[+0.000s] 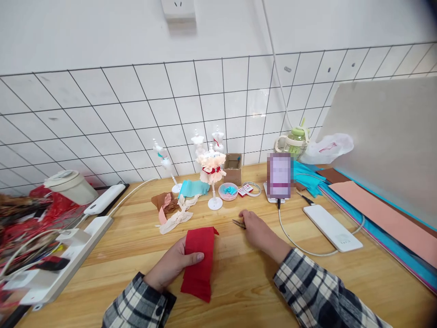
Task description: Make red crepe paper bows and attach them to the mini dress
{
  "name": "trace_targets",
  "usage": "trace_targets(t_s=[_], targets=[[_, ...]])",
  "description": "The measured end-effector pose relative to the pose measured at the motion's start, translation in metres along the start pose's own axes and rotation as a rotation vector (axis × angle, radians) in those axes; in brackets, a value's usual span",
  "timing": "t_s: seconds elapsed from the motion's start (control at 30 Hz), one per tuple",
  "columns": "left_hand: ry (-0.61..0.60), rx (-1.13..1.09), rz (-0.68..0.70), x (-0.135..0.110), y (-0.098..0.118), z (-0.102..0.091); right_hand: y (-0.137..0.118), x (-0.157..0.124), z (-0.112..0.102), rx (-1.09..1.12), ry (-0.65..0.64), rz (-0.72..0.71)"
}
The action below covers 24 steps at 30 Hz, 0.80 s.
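My left hand (175, 264) is closed on a folded strip of red crepe-like material (201, 255), thumb on top, just over the table. My right hand (257, 230) is low at the tabletop with its fingers curled round small metal snips (239, 223); their pointed ends stick out to the left and the rest is hidden. Beyond both hands stands a miniature dress form (214, 171) dressed in peach ruffles with a red waistband. Scraps of turquoise material (193, 188), brown material (160, 202) and cream material (179, 216) lie left of it.
Behind are other small dress forms (164, 160), a cardboard box (232, 169) and a pink dish (228, 192). A phone (280, 175) stands on the right, cabled near a white power bank (332, 228). Coloured sheets (385, 214) line the right edge; a power strip (73, 255) borders the left.
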<state>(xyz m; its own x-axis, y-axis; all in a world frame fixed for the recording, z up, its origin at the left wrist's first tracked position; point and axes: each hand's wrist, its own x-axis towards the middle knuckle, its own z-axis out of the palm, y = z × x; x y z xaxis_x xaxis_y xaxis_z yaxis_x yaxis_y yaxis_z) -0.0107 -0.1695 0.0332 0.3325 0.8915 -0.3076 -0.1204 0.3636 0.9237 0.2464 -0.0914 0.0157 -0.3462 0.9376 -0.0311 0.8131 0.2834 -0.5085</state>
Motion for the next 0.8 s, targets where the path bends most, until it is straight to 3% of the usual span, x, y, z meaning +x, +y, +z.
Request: trace_targets(t_s=[0.07,0.2,0.37,0.43,0.6,0.8], targets=[[0.037,-0.008,0.035,0.002,-0.002,-0.001,-0.002,-0.005,-0.001,0.026,-0.060,0.025],[0.076,-0.022,0.086,0.004,-0.003,0.001,-0.016,-0.017,0.002,0.230,-0.149,-0.108],[0.149,0.176,0.069,0.006,-0.002,0.006,-0.037,-0.028,0.008,0.624,-0.425,-0.059],[0.150,0.230,0.066,0.007,-0.002,0.008,-0.040,-0.030,0.005,0.583,-0.404,-0.073],[0.182,0.280,0.082,0.006,-0.001,0.012,-0.041,-0.028,-0.006,0.226,-0.250,-0.137],[0.192,0.363,0.113,0.009,-0.002,0.012,-0.041,-0.025,0.007,0.057,-0.289,-0.161]])
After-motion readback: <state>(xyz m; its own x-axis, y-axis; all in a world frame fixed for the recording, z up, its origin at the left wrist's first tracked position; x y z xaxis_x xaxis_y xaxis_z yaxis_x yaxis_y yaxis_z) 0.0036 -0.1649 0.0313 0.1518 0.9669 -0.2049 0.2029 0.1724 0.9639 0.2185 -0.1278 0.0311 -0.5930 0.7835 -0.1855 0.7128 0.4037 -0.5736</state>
